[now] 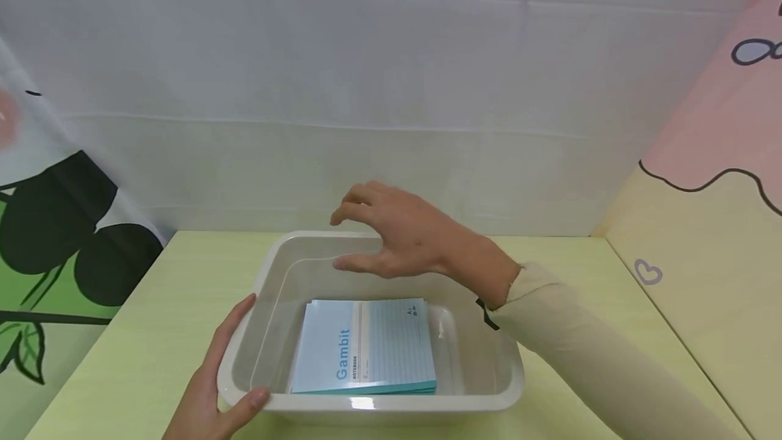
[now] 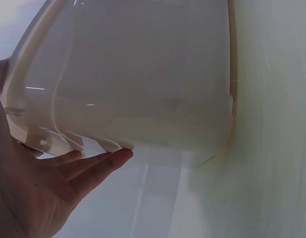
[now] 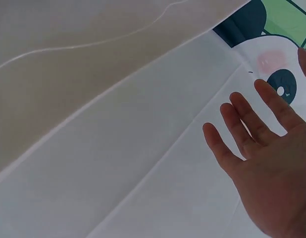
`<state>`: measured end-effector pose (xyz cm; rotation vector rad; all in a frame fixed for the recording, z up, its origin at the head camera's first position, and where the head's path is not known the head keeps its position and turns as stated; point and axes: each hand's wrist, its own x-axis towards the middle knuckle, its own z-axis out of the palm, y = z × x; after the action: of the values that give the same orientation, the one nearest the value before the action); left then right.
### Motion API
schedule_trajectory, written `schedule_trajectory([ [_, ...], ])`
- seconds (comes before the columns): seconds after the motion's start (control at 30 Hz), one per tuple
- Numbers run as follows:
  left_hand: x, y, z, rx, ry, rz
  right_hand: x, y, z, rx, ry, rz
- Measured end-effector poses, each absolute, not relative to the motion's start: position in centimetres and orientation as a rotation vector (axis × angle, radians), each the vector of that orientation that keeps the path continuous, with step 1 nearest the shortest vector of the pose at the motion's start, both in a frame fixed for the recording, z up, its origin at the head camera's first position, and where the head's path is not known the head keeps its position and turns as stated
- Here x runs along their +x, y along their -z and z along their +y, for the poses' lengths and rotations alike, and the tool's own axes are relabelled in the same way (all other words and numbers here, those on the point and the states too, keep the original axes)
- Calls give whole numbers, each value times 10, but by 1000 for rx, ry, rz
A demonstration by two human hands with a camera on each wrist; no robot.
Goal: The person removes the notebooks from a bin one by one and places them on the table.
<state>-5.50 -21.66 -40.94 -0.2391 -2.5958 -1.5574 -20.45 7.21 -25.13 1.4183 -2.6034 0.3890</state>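
A pale grey plastic basin [image 1: 391,402] stands on the table, holding a small stack of light blue "Gambit" notebooks [image 1: 391,338] lying flat on its bottom. My left hand [image 1: 210,375] grips the basin's front left corner, thumb on the front rim and index finger along the left rim. In the left wrist view, other fingers [image 2: 101,168] of that hand lie against the basin's outer wall. Over the basin's back part hovers my right hand [image 1: 400,233], thumb and fingers spread apart and holding nothing. The right wrist view also shows this empty hand [image 3: 272,173] with its fingers parted.
The light yellow-green table [image 1: 153,331] extends on both sides of the basin. Behind it hangs a white cloth [image 1: 391,87]. A printed panel with dark shapes and leaves [image 1: 55,243] borders the left, and a pink and cream panel [image 1: 702,223] the right.
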Motion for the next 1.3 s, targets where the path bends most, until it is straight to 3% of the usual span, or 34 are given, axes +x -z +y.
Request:
schedule_trajectory([
  [0.2, -57, 407, -214, -87, 1577, -2678, -205, 267, 50, 1528, -329, -2640],
  [0.6, -57, 408, -213, -157, 1556, -2621, -202, 295, 30, 1649, -103, -2694],
  [1.0, -60, 416, -216, -50, 1526, -2702, -202, 324, 10, 1759, 264, -2615],
  [1.3, -59, 419, -217, -183, 1533, -2602, -191, 368, -5, 1785, 617, -2606],
])
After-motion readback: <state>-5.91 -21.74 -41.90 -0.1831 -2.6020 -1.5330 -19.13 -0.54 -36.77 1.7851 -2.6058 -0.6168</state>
